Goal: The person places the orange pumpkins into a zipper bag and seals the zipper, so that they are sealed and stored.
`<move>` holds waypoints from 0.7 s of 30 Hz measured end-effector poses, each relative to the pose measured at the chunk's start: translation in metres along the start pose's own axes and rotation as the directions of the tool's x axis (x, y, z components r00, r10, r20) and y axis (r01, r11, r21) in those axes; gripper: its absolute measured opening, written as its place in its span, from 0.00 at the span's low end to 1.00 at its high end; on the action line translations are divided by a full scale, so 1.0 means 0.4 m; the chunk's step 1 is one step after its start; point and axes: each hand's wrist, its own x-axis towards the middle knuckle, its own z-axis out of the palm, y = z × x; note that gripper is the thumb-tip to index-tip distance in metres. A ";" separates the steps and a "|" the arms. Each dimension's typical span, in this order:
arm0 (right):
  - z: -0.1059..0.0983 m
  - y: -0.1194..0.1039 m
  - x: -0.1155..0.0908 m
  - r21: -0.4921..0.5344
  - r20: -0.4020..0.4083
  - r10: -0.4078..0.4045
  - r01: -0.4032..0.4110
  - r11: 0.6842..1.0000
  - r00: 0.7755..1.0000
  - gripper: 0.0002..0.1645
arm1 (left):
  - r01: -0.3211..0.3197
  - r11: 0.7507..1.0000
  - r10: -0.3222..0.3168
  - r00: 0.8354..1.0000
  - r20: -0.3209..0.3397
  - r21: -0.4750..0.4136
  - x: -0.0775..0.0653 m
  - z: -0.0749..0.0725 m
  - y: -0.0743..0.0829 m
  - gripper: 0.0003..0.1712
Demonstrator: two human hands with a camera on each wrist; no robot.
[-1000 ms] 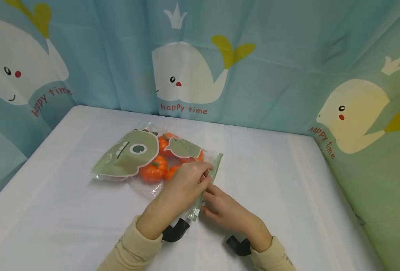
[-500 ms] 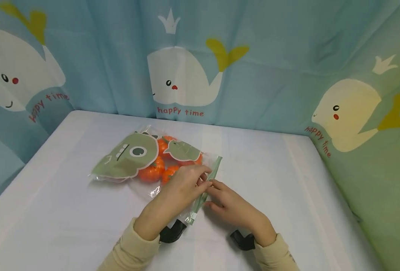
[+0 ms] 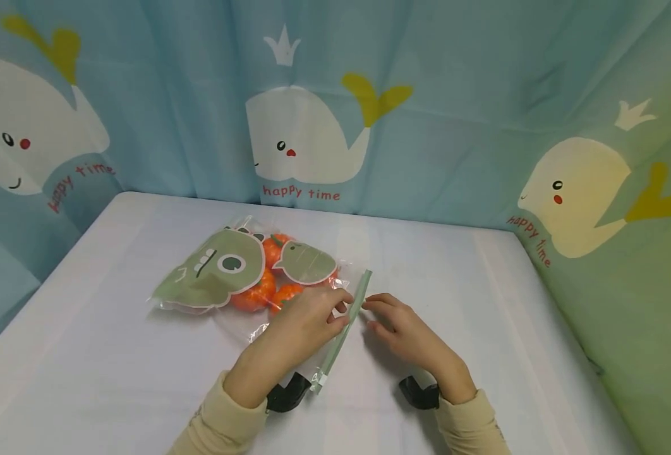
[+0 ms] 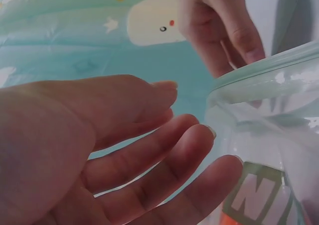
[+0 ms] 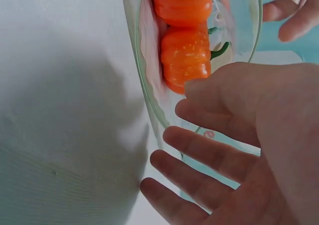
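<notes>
A clear zip bag (image 3: 205, 272) with a green cartoon monster print lies on the white table, with several small orange pumpkins (image 3: 256, 294) inside. Its green zip strip (image 3: 338, 344) faces right, a white slider (image 3: 322, 380) at the near end. In the right wrist view the bag's mouth gapes, showing pumpkins (image 5: 187, 56) between its green edges (image 5: 142, 68). My left hand (image 3: 304, 319) is over the bag beside the strip; its fingers (image 4: 164, 163) bend loosely and hold nothing. Just right of the strip, my right hand (image 3: 406, 328) has fingers (image 5: 199, 180) spread and nothing in them.
Black curved wrist mounts (image 3: 289, 393) stick out below both wrists. Behind the table (image 3: 455, 272) hangs a blue-green curtain (image 3: 455, 158) printed with whales, which also runs along the right side.
My right hand has moved away from the zip strip to the right, letting go of the bag's edge. The left hand stays by the strip. The view has tilted slightly upward.
</notes>
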 end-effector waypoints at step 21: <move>0.007 -0.019 -0.040 0.079 -0.022 0.100 -0.098 0.992 0.995 0.17 | -0.264 0.912 0.208 0.957 0.201 0.313 -0.152 0.022 -0.098 0.52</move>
